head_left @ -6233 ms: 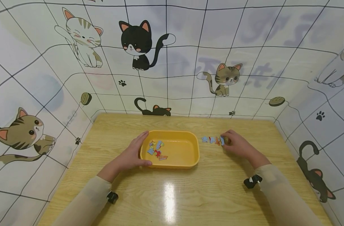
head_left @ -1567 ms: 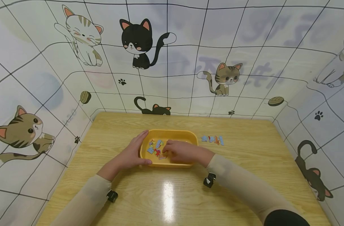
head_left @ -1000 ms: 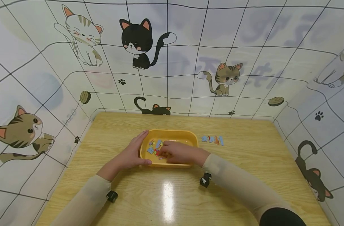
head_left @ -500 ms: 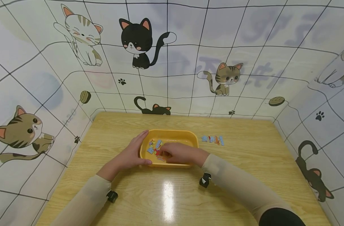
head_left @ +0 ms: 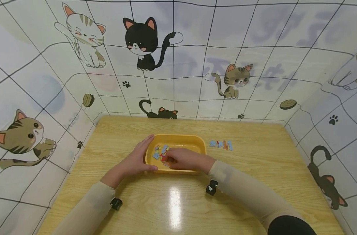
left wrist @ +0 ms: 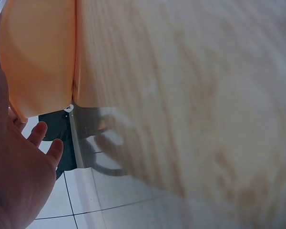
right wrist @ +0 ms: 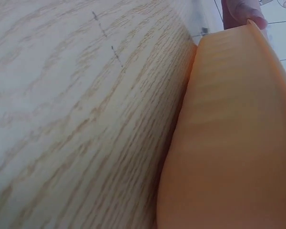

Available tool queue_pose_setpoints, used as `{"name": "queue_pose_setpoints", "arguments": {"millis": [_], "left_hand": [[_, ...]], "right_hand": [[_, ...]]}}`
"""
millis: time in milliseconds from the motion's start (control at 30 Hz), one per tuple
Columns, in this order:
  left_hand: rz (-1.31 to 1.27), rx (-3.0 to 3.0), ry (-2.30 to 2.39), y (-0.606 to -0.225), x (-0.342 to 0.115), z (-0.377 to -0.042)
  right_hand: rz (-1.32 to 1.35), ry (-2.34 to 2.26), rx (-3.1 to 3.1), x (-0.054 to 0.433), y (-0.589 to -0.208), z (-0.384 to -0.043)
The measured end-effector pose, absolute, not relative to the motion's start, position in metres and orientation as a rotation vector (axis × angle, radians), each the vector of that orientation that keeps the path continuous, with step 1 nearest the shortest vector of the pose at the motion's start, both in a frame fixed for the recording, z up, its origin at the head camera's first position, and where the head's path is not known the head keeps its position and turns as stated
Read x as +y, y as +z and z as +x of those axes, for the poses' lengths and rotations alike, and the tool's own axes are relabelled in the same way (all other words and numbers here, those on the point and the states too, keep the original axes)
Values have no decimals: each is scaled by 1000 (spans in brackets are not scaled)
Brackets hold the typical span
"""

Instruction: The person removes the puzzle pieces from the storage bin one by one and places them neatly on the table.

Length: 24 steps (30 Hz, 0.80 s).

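My left hand (head_left: 134,160) grips the left end of a yellow plastic tray (head_left: 181,141), its thumb over the front rim. Inside the tray my right hand (head_left: 181,158) reaches down with bent fingers, close to a red puzzle piece (head_left: 163,158) and an orange one (head_left: 166,164). Whether its fingertips pinch a piece is hidden. Further left in the tray lie a light-blue piece (head_left: 156,156) and a blue-and-yellow piece (head_left: 165,149). In the right wrist view, the tray's side wall (right wrist: 224,133) fills the right half and hides the right hand's fingers.
Right of the tray, several puzzle pieces (head_left: 220,144) lie in a short row on the wooden table (head_left: 155,202). Cat-patterned cloth walls (head_left: 190,65) stand behind the table and at both sides.
The right hand let go of a blue piece at the row's right end and moved left into the tray. Lately its fingers shifted slightly among the pieces. The left hand stays on the tray.
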<state>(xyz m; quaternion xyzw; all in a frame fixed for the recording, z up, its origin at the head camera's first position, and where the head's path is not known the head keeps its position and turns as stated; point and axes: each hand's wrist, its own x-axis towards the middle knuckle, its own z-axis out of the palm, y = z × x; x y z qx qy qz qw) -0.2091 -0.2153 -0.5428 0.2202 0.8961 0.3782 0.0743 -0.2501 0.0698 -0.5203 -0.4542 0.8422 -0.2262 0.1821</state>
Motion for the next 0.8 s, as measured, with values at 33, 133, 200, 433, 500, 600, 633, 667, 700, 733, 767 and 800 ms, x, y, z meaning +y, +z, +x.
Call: {"name": "queue_pose_setpoints", "arguments": {"millis": [33, 133, 200, 433, 500, 600, 633, 667, 700, 733, 767, 800], "left_hand": [[660, 2689, 1136, -543, -215, -209], [663, 2687, 1139, -543, -216, -209], [663, 2686, 1141, -543, -216, -209], [648, 2682, 1150, -543, -215, -209], [647, 2684, 1146, -543, -215, -209], [646, 2690, 1141, -542, -215, -209], [646, 2691, 1139, -542, -215, -209], [646, 2692, 1137, -542, -215, -209], [644, 2693, 1135, -542, -215, -209], [642, 2694, 1133, -542, -215, -209], [640, 2694, 1131, -542, -215, -209], [637, 2693, 1130, -542, -215, -209]], "right_hand": [[-1280, -634, 2382, 70, -520, -250], [-1271, -616, 2405, 70, -521, -250], [-1268, -586, 2430, 69, -522, -251], [-1202, -547, 2529, 73, -517, -249], [-1168, -565, 2549, 77, -514, -248], [-1127, -594, 2568, 84, -511, -249], [-1119, -600, 2572, 86, -510, -249], [-1112, -603, 2579, 88, -509, -250], [-1105, -613, 2580, 90, -508, -251], [-1099, -627, 2581, 93, -507, -251], [-1092, -645, 2580, 95, -505, -251], [-1093, -663, 2580, 97, -503, -252]]}}
